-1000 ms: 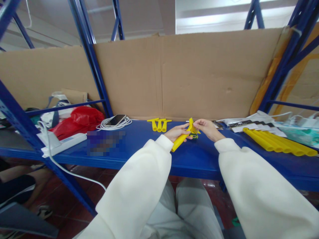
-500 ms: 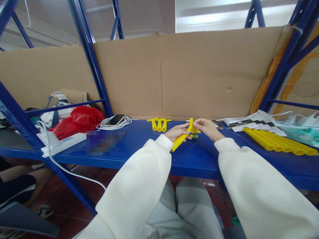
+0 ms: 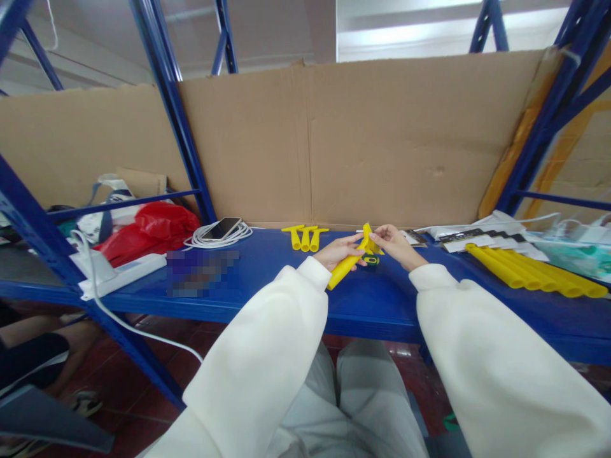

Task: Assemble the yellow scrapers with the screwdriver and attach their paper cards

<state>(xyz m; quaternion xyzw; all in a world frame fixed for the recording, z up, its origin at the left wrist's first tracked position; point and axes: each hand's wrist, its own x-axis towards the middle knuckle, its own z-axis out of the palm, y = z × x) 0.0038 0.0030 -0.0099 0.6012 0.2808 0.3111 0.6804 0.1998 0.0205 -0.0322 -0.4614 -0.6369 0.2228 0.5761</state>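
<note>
My left hand (image 3: 340,253) is wrapped round the tubular handle of a yellow T-shaped tool (image 3: 341,272), which looks like a small squeegee. The handle slants toward me and its head points away. My right hand (image 3: 394,243) is closed at the head, its thumb and fingers pinching there; the exact contact is partly hidden. Just below the hands, a dark round object with a yellow-green face (image 3: 371,260) lies on the blue shelf (image 3: 281,280). Three similar yellow T-shaped tools (image 3: 305,239) rest side by side at the back, left of my hands.
Several yellow tubes (image 3: 534,272) lie in a row at right, beside black-and-white cards (image 3: 491,240). At left are a phone (image 3: 222,229) on a coiled white cable (image 3: 243,231), a white power strip (image 3: 126,275) and a red bag (image 3: 153,232). Cardboard (image 3: 382,140) walls the back.
My right hand has shifted very slightly left and up at the tool's head. The left hand keeps its hold, almost unmoved.
</note>
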